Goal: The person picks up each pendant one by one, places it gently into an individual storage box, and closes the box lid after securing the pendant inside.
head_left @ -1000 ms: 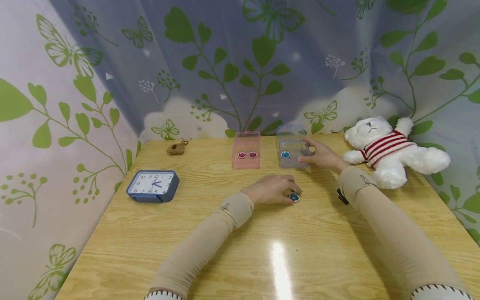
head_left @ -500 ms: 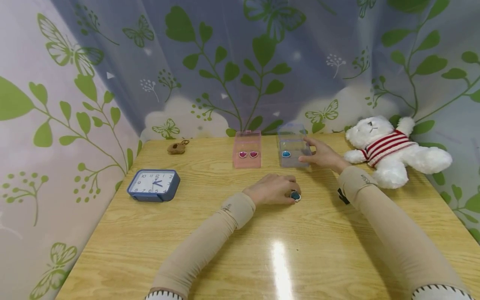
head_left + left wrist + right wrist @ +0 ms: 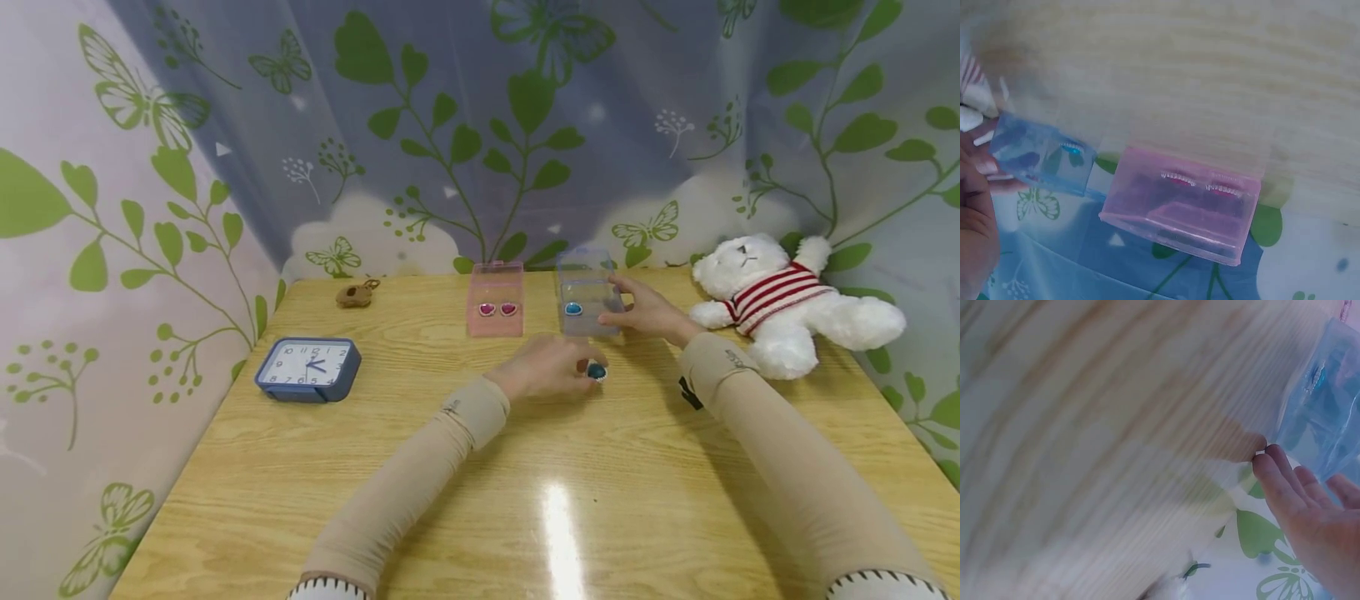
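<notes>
So, biggest thing first: a wood-grain table [image 3: 337, 483] carries everything, with a white plush bear [image 3: 780, 292] in a striped sweater lying toward the back right and a blue clock [image 3: 307, 367] off to the left. Neither seems to matter for the job.

Next size down, the hands. The right hand [image 3: 647, 312] has its fingers fairly straight against the right side of a clear blue box [image 3: 591, 325]; looks like steadying rather than a proper grip. The left hand [image 3: 549, 367] is pinching something small in front of that box.

Both boxes have their lids up. The pink box [image 3: 495, 327] has two pinkish-red gem pieces [image 3: 487, 309] side by side, so I'd call that one done. The blue box holds just one blue gem piece [image 3: 573, 309], sitting left of centre.

Smallest, and the star here: a dark blue gem [image 3: 596, 372] between the left fingertips, outside the box. My read is we're mid-transfer. Next move probably calls for carrying it over the front wall, setting it in the free right part, then letting go without nudging its neighbour.
</notes>
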Motion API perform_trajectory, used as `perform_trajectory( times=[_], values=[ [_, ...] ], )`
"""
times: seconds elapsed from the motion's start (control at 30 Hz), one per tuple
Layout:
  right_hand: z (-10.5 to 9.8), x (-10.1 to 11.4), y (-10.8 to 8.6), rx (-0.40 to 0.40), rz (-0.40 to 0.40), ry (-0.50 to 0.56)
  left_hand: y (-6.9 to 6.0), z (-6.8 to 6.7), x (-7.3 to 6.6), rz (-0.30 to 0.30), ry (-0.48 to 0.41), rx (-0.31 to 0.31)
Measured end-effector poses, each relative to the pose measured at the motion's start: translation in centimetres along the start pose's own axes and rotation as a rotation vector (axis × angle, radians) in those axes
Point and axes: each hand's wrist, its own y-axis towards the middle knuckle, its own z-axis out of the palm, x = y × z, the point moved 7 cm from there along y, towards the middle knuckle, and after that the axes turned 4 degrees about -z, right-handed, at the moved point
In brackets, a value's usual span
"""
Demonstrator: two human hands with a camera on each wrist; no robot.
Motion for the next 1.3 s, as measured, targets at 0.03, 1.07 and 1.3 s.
perform_trajectory(
  times=[0.03,1.07,1.3],
  values=[
    [0.0,0.0,-0.1,0.003,-0.002,0.003,0.2,-0.3,0.2,-0.013,-0.021,-0.013],
    [0.1,-0.3,-0.2,0.021,-0.006,0.037,5.5,-4.4,4.1,-0.330,-0.056,-0.171],
    [0.1,-0.3,-0.3,0.014,-0.010,0.038,6.5,-4.0,4.4,-0.342,-0.021,-0.152]
  ],
)
